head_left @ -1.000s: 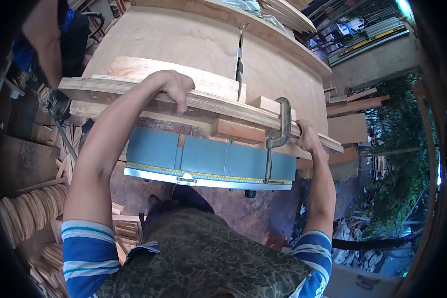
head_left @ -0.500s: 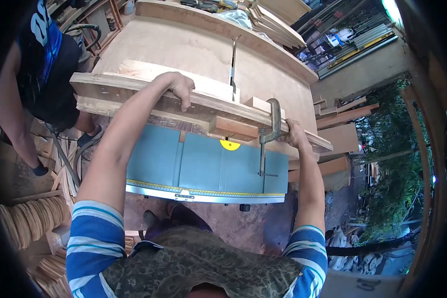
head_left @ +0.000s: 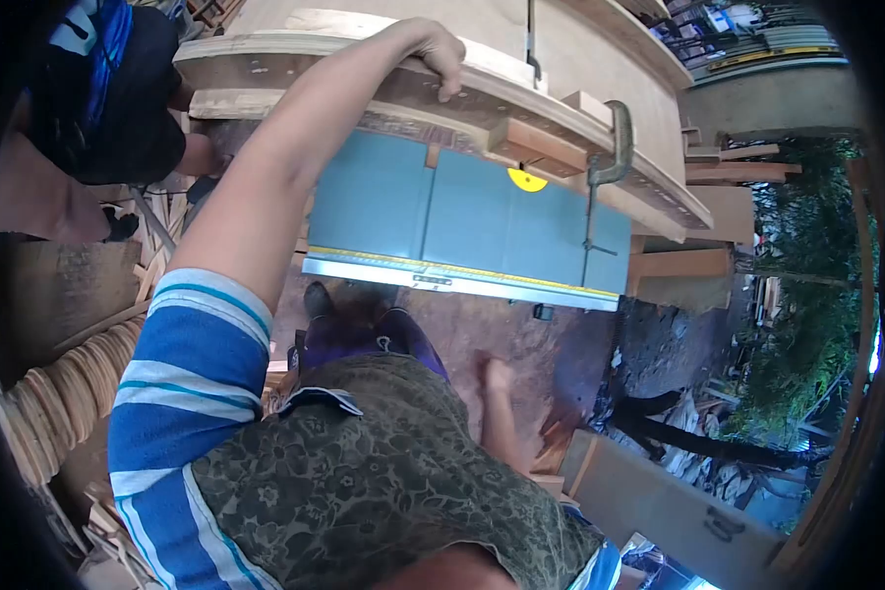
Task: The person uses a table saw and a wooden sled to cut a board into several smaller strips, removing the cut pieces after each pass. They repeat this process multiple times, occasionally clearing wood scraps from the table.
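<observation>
Left arm is stretching forward across the scene, elbow nearly straight, striped sleeve point(head_left: 202, 349) bunching above the elbow. Wrist is bending downward at the far end, so the left hand point(head_left: 435, 57) is draping over the top edge of the long board point(head_left: 492, 103). Its grip is clasping that edge, one digit pointing down the near face; fingers on the far side are hiding from view.

Right forearm is emerging from beside the patterned shirt point(head_left: 364, 462), low and near the body. Right hand point(head_left: 497, 374) is hanging above the floor point(head_left: 452, 334), well apart from the board. It is blurring; cannot tell whether its grip is apart or together.

The board is lying crosswise along the near side of the plywood panel point(head_left: 624, 84), just beyond the blue worktop point(head_left: 467, 206). A pale strip point(head_left: 501, 61) is resting behind it. A metal clamp point(head_left: 622, 147) is gripping the board toward its right end, screw hanging over the worktop. A reddish block point(head_left: 536, 146) is sitting against the near face, left of the clamp; a yellow half-disc point(head_left: 528, 181) is showing just below it. A ruled rail point(head_left: 462, 277) is edging the worktop's near side. Another person point(head_left: 133, 138) is standing at left, near the board's left end.
</observation>
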Demonstrator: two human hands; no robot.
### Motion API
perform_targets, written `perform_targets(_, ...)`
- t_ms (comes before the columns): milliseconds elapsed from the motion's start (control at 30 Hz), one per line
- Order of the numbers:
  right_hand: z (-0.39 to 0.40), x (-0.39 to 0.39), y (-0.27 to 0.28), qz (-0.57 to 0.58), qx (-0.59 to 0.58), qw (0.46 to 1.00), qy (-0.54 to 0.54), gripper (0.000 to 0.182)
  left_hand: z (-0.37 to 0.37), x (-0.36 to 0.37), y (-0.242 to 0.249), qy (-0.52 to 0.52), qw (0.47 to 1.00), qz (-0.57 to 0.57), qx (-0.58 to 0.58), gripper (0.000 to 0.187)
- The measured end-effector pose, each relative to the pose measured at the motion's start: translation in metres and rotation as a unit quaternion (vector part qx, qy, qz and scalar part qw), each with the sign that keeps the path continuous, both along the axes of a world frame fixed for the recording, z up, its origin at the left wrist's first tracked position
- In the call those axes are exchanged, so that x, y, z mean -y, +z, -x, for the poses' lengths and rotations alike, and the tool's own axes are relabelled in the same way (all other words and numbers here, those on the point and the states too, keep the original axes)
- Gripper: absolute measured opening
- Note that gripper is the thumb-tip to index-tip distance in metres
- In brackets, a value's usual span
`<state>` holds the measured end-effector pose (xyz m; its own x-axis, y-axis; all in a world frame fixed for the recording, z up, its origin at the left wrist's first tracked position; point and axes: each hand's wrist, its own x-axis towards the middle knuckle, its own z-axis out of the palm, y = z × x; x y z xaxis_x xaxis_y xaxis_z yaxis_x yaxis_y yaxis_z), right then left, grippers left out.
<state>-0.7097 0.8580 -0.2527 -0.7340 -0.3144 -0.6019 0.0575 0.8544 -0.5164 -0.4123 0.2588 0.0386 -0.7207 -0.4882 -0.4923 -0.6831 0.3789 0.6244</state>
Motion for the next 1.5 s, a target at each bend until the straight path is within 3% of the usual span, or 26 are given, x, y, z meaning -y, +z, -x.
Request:
perform_targets(33,-0.074,0.025,0.025,0.122,0.22,0.964,-0.087,0.031,-0.001,-0.003,0.006,-0.002,1.0,-0.005,0.006,0.048)
perform_targets(100,-0.149,0.06,0.009,0.15,0.353,0.92,-0.086,0.042,0.0,-0.01,0.016,-0.007,0.999,0.015,0.035,0.074)
perform_targets(133,-0.167,0.075,-0.008,0.173,0.397,0.899,-0.069,0.04,-0.001,-0.013,0.014,0.006,0.999,0.035,0.008,0.049)
perform_targets(167,-0.181,0.087,-0.029,0.195,0.442,0.874,-0.05,0.038,-0.003,-0.011,0.01,0.005,0.999,0.038,0.01,0.049)
perform_targets(267,-0.211,0.14,-0.064,0.232,0.428,0.86,-0.154,0.035,0.001,0.001,0.001,0.022,0.999,0.01,0.02,0.053)
perform_targets(333,-0.211,0.173,-0.089,0.243,0.417,0.856,-0.185,0.02,0.002,0.002,0.005,-0.032,0.999,0.007,0.029,0.055)
perform_targets(367,-0.204,0.181,-0.12,0.297,0.463,0.811,-0.198,0.008,-0.001,-0.006,0.016,-0.028,0.998,0.053,0.031,0.058)
perform_targets(400,-0.203,0.187,-0.138,0.346,0.511,0.758,-0.212,0.015,0.0,-0.004,0.012,-0.004,0.998,0.059,0.037,0.062)
perform_targets(467,-0.221,0.171,-0.068,0.339,0.448,0.802,-0.203,0.029,0.0,0.0,0.006,-0.025,0.998,0.037,0.045,0.075)
perform_targets(500,-0.212,0.16,-0.083,0.237,0.424,0.867,-0.111,0.032,-0.003,-0.001,0.012,-0.026,0.998,0.054,0.037,0.077)
perform_targets(600,-0.195,0.097,-0.079,0.116,0.37,0.922,-0.013,0.043,-0.003,-0.007,0.019,-0.011,0.997,-0.004,0.071,0.079)
perform_targets(667,-0.146,0.036,-0.122,0.112,0.226,0.961,0.11,0.049,-0.002,-0.001,0.013,-0.016,0.998,0.041,0.054,0.079)
perform_targets(733,-0.126,0.013,-0.026,0.063,0.232,0.971,-0.004,0.053,-0.004,-0.006,0.018,-0.017,0.997,0.055,0.05,0.079)
perform_targets(833,-0.05,-0.059,0.004,0.097,0.044,0.994,0.025,0.038,-0.004,-0.009,0.02,-0.015,0.997,0.052,0.053,0.077)
perform_targets(867,-0.024,-0.075,0.015,0.109,-0.047,0.992,-0.048,0.028,-0.004,-0.01,0.019,-0.017,0.997,0.054,0.053,0.077)
perform_targets(933,0.062,-0.103,0.014,0.243,-0.225,0.94,-0.079,0.018,-0.005,-0.009,0.021,-0.024,0.997,0.059,0.053,0.075)
perform_targets(967,0.098,-0.094,0.04,0.317,-0.364,0.875,-0.018,0.015,-0.005,-0.009,0.021,-0.027,0.996,0.06,0.053,0.073)
perform_targets(1000,0.119,-0.075,0.098,0.313,-0.466,0.823,0.081,0.012,-0.004,-0.008,0.017,-0.009,0.997,0.064,0.051,0.073)
perform_targets(1033,0.12,-0.035,0.156,0.279,-0.442,0.852,-0.044,0.021,-0.005,-0.007,0.016,-0.007,0.996,0.066,0.054,0.073)
perform_targets(1067,0.124,0.004,0.209,0.275,-0.549,0.789,0.023,0.025,-0.005,-0.007,0.014,-0.015,0.997,0.056,0.047,0.077)
perform_targets(1167,0.175,0.112,0.297,0.324,-0.534,0.78,0.031,0.033,-0.003,0.002,0.007,-0.018,0.998,0.053,0.035,0.081)
perform_targets(1200,0.197,0.149,0.31,0.33,-0.572,0.744,0.103,0.036,-0.003,-0.001,0.01,-0.019,0.997,0.06,0.045,0.083)
perform_targets(1267,0.199,0.227,0.351,0.342,-0.53,0.739,0.237,0.041,-0.004,-0.002,0.009,-0.014,0.996,0.067,0.058,0.087)
perform_targets(1300,0.199,0.265,0.367,0.244,-0.551,0.734,0.315,0.049,-0.004,-0.004,0.012,-0.009,0.996,0.068,0.063,0.087)
perform_targets(1400,0.218,0.36,0.353,0.174,-0.569,0.635,0.492,0.067,-0.005,-0.015,0.022,0.009,0.998,0.05,0.047,0.082)
perform_targets(1500,0.215,0.425,0.327,0.161,-0.538,0.583,0.587,0.066,-0.005,-0.027,0.032,0.037,0.992,0.09,0.078,0.082)
